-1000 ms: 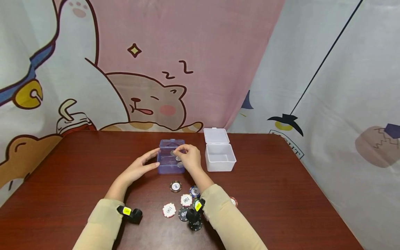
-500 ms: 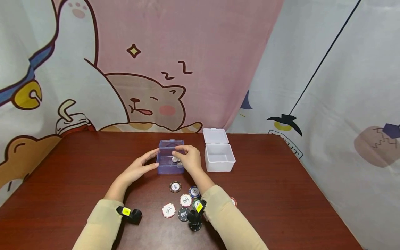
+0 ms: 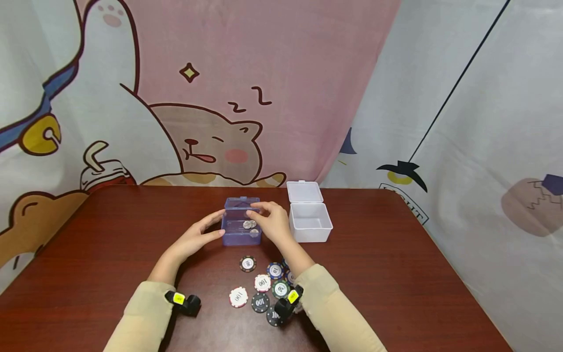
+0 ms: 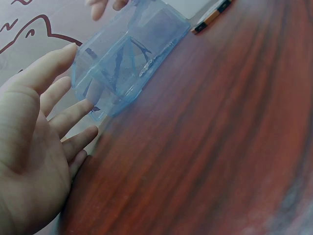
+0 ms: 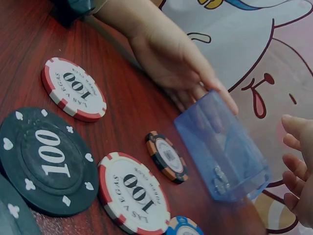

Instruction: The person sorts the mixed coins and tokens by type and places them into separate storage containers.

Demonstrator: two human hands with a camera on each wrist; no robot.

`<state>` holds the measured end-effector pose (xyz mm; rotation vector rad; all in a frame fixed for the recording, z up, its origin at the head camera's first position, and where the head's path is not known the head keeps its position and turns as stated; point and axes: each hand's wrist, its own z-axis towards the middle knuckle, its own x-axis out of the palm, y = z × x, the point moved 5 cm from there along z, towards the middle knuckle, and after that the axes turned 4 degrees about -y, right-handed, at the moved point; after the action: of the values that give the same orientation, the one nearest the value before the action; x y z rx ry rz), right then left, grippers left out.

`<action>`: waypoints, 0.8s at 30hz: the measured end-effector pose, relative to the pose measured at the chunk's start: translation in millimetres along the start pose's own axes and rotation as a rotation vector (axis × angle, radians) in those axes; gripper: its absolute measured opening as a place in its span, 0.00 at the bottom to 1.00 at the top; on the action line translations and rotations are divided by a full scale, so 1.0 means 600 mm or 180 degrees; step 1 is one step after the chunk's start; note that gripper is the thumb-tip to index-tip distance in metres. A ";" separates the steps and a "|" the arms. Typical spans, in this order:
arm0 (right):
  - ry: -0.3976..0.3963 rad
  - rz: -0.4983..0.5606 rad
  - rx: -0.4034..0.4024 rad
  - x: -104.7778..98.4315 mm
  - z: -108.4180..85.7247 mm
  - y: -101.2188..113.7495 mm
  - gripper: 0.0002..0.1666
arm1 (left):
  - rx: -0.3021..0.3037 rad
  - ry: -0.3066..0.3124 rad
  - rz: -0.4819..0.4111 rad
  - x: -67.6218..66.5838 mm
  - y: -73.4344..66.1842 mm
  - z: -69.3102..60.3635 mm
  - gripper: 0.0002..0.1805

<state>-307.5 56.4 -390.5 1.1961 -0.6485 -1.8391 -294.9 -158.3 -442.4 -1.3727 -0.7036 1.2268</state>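
A see-through blue plastic box (image 3: 235, 239) stands with its lid raised at the back, and several silver coins (image 3: 249, 224) lie inside on the right. My left hand (image 3: 192, 241) rests against the box's left side, thumb and fingers loosely extended. In the left wrist view, the fingers of the left hand (image 4: 36, 127) are spread beside the blue wall. My right hand (image 3: 275, 224) hovers over the box's right edge with bent, parted fingers, and nothing shows between them. The right wrist view shows its loosely curled fingers (image 5: 296, 171) apart from the box.
To the right of the blue box stands a white plastic box (image 3: 310, 234), lid raised. Several poker chips lie on the brown table in front, among them a white one (image 3: 238, 297), a black one (image 3: 260, 302) and a green one (image 3: 280, 289), partly under my right forearm.
My right hand has drawn back a little to the right and up from the coins; a coin at its fingertips is no longer there. The left hand stays in place.
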 end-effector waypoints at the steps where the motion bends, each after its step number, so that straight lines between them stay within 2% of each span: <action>1: 0.0009 0.0055 -0.0018 -0.003 0.000 0.003 0.15 | 0.0000 -0.0002 -0.0003 0.000 0.000 0.000 0.34; 12: 0.0069 0.0467 -0.0397 -0.043 -0.015 0.039 0.15 | -0.0014 -0.0010 -0.0022 0.001 0.000 -0.001 0.35; 24: -0.0058 0.0628 -0.0683 -0.111 -0.029 0.054 0.16 | 0.0024 -0.0023 0.0016 0.000 0.000 -0.001 0.34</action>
<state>-266.1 96.4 -340.2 0.9419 -0.5432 -1.7072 -294.2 -158.7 -442.8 -1.3652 -0.7001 1.2377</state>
